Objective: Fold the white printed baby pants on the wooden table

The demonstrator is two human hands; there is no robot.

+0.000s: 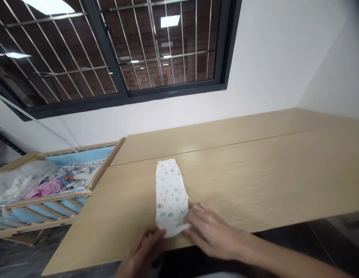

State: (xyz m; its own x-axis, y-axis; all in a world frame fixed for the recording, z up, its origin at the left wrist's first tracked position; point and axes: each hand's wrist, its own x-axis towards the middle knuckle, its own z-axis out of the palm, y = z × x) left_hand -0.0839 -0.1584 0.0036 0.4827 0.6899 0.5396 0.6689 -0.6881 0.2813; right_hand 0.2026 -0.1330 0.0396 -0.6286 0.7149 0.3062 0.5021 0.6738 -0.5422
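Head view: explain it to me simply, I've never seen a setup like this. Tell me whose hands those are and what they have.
There is no machine here. A person wears a camera on the head, looking forward and down, so the left hand and right hand at the bottom are the wearer's own. On the table lies a white cloth with small prints. Both hands are at its near end, one at each corner; blur hides how firmly they grip it. Left of the table is a crib with fabrics inside, and beyond is a barred window.
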